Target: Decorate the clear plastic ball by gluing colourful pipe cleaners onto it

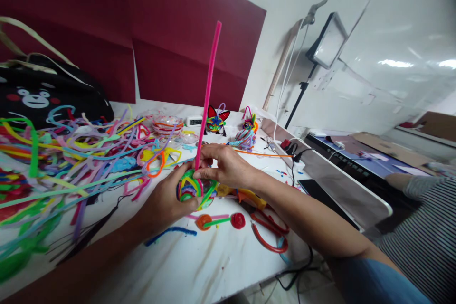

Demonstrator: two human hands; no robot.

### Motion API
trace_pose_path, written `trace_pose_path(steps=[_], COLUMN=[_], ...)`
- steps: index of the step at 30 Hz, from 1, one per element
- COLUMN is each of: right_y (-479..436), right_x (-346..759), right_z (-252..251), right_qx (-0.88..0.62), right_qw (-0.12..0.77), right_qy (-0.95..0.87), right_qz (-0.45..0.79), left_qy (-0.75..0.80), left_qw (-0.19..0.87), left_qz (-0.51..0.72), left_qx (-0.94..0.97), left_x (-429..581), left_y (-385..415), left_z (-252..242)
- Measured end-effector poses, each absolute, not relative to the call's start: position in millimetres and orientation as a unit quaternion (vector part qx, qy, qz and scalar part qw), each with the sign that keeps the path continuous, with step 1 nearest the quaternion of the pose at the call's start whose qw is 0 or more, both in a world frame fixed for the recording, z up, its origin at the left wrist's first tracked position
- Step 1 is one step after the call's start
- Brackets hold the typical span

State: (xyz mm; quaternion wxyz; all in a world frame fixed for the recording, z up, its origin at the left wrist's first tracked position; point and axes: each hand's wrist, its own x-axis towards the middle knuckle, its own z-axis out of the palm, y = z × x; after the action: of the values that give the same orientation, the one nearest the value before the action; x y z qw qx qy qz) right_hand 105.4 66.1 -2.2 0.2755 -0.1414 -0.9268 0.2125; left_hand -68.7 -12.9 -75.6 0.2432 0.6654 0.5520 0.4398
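Note:
My left hand [170,199] is closed around a small round piece [188,187] wound from green, yellow, purple and pink pipe cleaners. A long pink pipe cleaner [209,90] stands nearly upright from the top of it. With thumb and fingers, my right hand [224,165] pinches that pipe cleaner near its lower end, against the round piece. Just in front of the hands lie an orange coil [204,222] and a red coil [238,220], with green and pink stems. A red-handled tool [269,240] rests below my right forearm.
Loose pipe cleaners [107,147] heap up at the left, before a black bag [42,90]. Two finished-looking colourful figures [215,121] stand at the back, near clear plastic pieces [167,126]. A lamp [331,40] rises at right; another person's striped sleeve [423,213] shows there.

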Motion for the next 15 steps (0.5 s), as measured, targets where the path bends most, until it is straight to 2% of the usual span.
trace_pose_path(steps=[15], right_y=[64.7], right_x=[103.5], right_z=[-9.6], right_qx=[-0.139], right_qw=[0.277], right_qy=[-0.941], right_qz=[0.14], left_qy=[0.567], left_qw=[0.225], left_qz=[0.424], left_qx=[0.669], left_x=[-67.1], left_y=[-13.0], left_z=[-70.5])
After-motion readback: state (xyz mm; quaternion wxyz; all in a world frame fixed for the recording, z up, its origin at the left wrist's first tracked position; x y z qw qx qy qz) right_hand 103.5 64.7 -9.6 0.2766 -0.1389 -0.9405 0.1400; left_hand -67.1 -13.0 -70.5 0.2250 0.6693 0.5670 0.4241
